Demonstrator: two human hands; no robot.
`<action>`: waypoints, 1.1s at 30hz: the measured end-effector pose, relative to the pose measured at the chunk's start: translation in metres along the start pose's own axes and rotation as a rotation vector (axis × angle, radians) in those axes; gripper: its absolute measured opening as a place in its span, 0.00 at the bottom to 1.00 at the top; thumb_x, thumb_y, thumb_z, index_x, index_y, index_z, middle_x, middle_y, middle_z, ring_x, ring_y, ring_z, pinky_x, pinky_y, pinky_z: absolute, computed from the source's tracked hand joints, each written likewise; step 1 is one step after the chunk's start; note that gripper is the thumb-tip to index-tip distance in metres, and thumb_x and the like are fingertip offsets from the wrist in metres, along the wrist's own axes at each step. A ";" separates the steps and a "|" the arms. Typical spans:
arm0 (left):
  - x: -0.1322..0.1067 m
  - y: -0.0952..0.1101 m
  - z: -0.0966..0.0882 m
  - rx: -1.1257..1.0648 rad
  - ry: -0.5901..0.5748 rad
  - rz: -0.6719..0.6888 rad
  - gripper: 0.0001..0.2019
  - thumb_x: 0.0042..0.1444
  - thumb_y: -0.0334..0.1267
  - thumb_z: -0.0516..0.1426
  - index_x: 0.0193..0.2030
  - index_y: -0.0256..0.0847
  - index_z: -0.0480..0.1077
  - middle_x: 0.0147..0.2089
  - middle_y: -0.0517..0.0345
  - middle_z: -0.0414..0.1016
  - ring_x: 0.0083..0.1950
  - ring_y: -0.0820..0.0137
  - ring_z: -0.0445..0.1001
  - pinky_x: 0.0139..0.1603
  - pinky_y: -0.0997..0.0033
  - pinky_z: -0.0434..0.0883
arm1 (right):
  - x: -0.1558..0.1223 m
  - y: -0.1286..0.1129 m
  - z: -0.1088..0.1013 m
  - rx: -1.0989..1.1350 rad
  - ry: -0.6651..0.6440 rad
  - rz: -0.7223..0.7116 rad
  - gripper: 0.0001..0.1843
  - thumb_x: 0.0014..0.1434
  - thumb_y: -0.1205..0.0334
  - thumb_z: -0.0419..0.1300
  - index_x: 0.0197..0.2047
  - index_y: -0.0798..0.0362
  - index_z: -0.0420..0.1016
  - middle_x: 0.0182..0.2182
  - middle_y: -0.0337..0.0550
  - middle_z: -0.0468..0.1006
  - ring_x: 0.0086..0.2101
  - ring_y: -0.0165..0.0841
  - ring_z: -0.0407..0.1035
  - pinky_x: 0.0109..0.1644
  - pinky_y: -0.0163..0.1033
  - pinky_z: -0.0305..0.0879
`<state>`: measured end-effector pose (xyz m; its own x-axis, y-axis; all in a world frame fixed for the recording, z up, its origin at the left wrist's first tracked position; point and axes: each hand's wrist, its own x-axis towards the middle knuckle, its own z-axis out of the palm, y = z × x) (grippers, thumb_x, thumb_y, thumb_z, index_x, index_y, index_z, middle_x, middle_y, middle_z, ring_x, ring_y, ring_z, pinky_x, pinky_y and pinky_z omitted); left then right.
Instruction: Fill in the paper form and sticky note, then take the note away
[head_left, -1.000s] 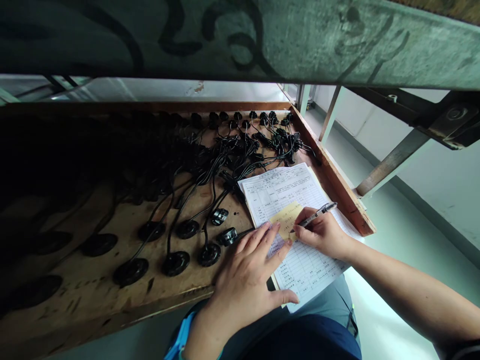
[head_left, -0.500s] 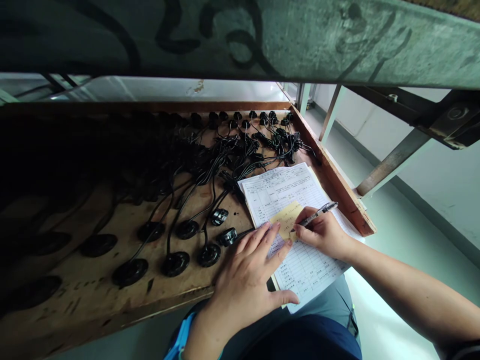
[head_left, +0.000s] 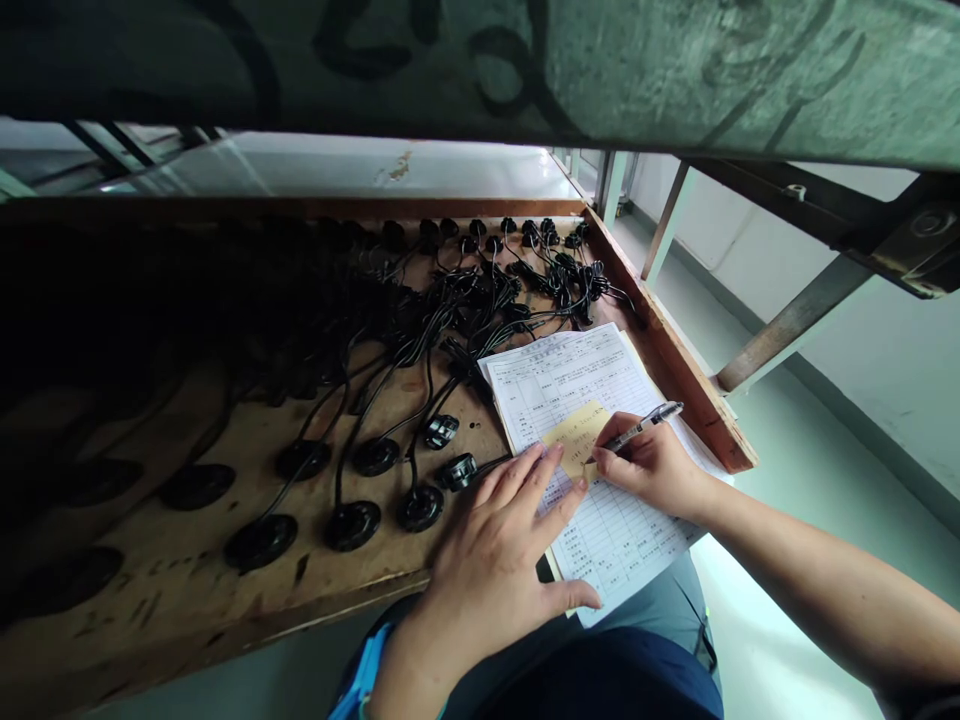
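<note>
My right hand (head_left: pixel 654 468) grips a pen (head_left: pixel 637 425), its tip at a yellow sticky note (head_left: pixel 576 432) that bears handwriting. The note lies on a printed form (head_left: pixel 600 545) with a ruled table, on top of other sheets. My left hand (head_left: pixel 504 540) is spread flat, fingertips on the lower left edge of the note and thumb on the form. It holds nothing. The papers rest on the right front corner of a wooden tray (head_left: pixel 420 385) and stick out past its front edge.
Black round parts (head_left: pixel 352 525) with cables fill the tray, several in front and more at the back beside bundled cables (head_left: pixel 577 285). The left side is in deep shadow. A metal beam (head_left: pixel 600 80) crosses overhead; a slanted metal leg (head_left: pixel 795 320) stands at right.
My right hand and the pen have shifted very slightly to the right over the note. The left hand stays in place. The whole view has tilted a little.
</note>
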<state>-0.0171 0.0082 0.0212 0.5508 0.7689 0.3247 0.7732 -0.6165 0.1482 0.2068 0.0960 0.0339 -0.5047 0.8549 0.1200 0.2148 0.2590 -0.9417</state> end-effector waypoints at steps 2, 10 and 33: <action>0.000 0.000 0.000 0.012 0.002 0.003 0.45 0.52 0.73 0.58 0.68 0.43 0.69 0.74 0.37 0.61 0.74 0.44 0.58 0.67 0.43 0.64 | 0.000 -0.001 0.000 -0.011 0.013 0.005 0.08 0.60 0.60 0.62 0.32 0.55 0.76 0.28 0.42 0.76 0.28 0.29 0.70 0.30 0.33 0.67; -0.002 0.000 0.001 0.028 0.006 0.009 0.46 0.51 0.72 0.59 0.69 0.43 0.67 0.74 0.37 0.61 0.73 0.44 0.59 0.66 0.43 0.65 | -0.001 -0.003 0.000 -0.066 0.108 0.036 0.06 0.58 0.62 0.62 0.31 0.55 0.74 0.26 0.40 0.76 0.27 0.28 0.69 0.31 0.34 0.66; -0.003 -0.002 0.002 -0.023 0.002 -0.006 0.47 0.50 0.72 0.61 0.70 0.45 0.66 0.75 0.39 0.59 0.73 0.42 0.60 0.67 0.41 0.65 | 0.001 0.001 0.000 -0.039 0.056 -0.010 0.05 0.59 0.62 0.62 0.33 0.54 0.74 0.24 0.38 0.75 0.25 0.27 0.67 0.28 0.33 0.63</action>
<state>-0.0193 0.0077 0.0186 0.5455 0.7721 0.3260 0.7690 -0.6157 0.1717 0.2061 0.0967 0.0333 -0.4597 0.8757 0.1475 0.2428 0.2837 -0.9277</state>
